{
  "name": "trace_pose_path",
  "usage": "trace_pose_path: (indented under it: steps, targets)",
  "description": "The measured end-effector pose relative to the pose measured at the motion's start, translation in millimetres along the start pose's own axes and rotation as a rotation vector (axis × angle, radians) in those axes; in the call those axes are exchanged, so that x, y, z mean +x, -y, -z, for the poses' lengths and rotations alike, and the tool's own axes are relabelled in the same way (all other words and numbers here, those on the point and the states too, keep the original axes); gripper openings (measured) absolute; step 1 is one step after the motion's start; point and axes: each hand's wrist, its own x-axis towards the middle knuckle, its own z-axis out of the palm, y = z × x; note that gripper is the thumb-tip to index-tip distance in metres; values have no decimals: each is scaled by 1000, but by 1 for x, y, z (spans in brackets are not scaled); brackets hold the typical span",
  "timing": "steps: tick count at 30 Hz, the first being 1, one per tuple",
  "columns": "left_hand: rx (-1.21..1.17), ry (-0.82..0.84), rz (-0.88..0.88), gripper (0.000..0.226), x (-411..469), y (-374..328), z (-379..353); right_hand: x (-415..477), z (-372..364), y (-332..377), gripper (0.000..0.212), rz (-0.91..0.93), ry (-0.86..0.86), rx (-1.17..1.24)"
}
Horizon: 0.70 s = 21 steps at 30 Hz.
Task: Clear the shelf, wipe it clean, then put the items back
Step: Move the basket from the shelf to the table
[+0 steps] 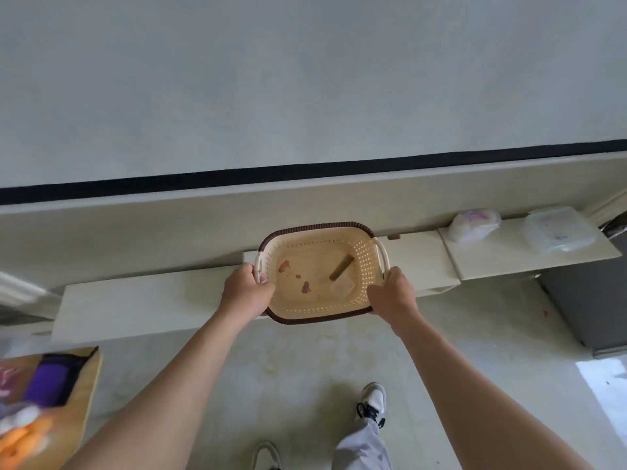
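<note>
A cream plastic basket [366, 256] with a brown woven rim and perforated walls sits over the front edge of the long pale shelf [142, 307]. My left hand [246, 289] grips its left handle and my right hand [393, 295] grips its right handle. Inside the basket lie a small brown stick-shaped item [342, 266], a small square clear packet [342, 286] and a few reddish bits [284, 265]. The basket's near edge hangs out past the shelf.
Two white plastic-wrapped packs [474, 224] [559, 230] lie on the shelf's right section. A wooden board [91, 385] with a purple item [45, 379] and orange things [20, 435] is at lower left. A grey cabinet [590, 307] stands at right. My shoes [373, 400] are on the floor below.
</note>
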Motion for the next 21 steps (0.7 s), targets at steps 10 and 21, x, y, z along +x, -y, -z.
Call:
trace_pose_path:
  steps: [10,21]
  targets:
    - [-88,-146,96,5,-67,117,138,-128,-109,45,22,134,124,-38]
    - [-134,-235,239,6,-161,226,157,-207,-177,-4,25,202,229,-182]
